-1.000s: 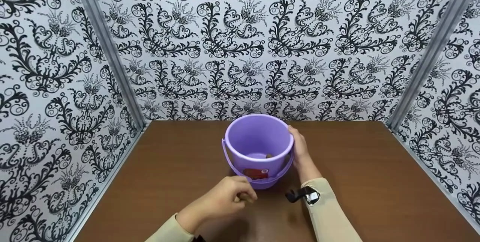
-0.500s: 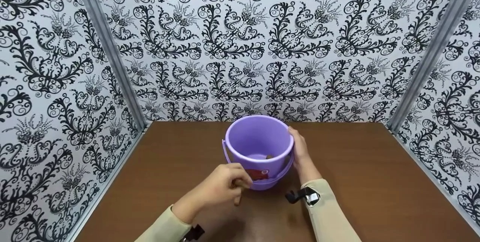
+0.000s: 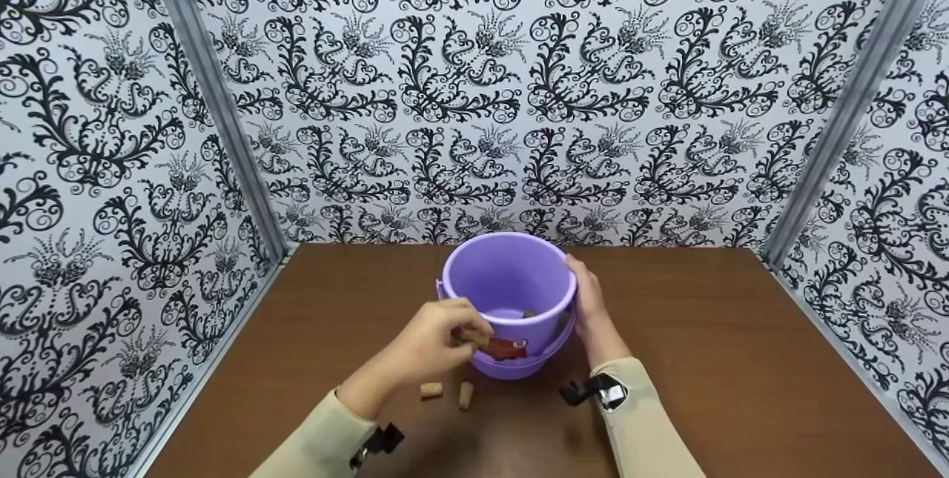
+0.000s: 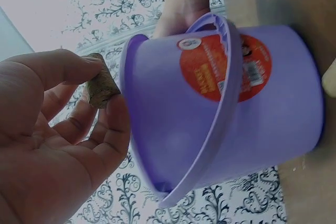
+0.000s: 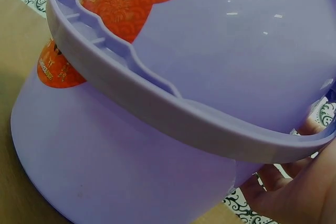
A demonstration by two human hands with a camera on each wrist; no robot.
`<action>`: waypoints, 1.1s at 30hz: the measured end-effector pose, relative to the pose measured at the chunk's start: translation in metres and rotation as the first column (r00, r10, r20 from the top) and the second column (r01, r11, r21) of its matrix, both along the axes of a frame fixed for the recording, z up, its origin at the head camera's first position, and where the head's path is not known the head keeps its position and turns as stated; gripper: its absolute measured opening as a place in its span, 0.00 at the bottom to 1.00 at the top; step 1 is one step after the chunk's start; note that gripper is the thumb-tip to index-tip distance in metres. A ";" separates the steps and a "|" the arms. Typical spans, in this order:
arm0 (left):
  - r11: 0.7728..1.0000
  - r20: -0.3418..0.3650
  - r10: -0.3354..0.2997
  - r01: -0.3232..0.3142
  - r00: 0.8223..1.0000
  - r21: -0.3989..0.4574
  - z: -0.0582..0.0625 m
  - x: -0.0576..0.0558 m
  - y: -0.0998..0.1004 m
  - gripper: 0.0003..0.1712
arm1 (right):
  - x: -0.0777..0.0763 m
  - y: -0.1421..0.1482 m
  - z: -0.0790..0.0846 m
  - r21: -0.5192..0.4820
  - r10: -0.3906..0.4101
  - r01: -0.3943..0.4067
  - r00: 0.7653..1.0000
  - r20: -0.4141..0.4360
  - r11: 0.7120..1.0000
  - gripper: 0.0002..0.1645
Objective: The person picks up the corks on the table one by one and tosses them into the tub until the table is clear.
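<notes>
A purple bucket [image 3: 511, 337] with a red label stands upright on the table, its handle [image 5: 157, 108] hanging down at the front. My left hand [image 3: 437, 333] is by the bucket's front left rim, pinching a cork [image 4: 101, 83] between thumb and fingertips. My right hand [image 3: 589, 296] grips the bucket's right side near the rim; in the right wrist view some of its fingers [image 5: 273, 179] are hidden behind the bucket. Inside on the bottom lies a brown piece [image 3: 528, 314], partly hidden. On the table below my left hand lie two corks, one cork [image 3: 431, 390] sideways and another cork [image 3: 465, 396] pointing forward.
The brown wooden table [image 3: 726, 359] spreads out on both sides of the bucket. Patterned wall panels [image 3: 474, 93] enclose it at the back and sides, with grey metal posts [image 3: 222, 107] at the corners.
My left hand has risen and moved forward to the bucket's rim with the cork, uncovering the two corks on the table. My right hand has stayed on the bucket.
</notes>
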State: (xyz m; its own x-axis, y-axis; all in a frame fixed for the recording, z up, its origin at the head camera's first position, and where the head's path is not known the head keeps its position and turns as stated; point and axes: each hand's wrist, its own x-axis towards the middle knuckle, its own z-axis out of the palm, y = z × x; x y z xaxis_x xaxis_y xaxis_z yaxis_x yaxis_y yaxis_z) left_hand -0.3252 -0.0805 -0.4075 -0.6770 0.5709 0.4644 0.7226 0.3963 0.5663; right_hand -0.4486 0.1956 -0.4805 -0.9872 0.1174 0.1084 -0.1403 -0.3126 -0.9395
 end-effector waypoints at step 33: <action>0.993 0.105 0.087 -0.077 0.991 -0.090 0.063 -0.059 0.012 0.15 | 0.000 0.001 0.000 0.022 -0.007 0.006 1.000 0.005 1.000 0.26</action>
State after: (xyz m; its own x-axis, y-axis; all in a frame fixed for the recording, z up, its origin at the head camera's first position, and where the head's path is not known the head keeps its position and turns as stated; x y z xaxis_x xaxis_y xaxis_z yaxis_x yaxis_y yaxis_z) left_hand -0.3840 -0.0683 -0.3446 -0.7670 0.5456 0.3376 0.6217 0.5018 0.6014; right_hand -0.4487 0.1964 -0.4804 -0.9869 0.1214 0.1061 -0.1376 -0.2913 -0.9467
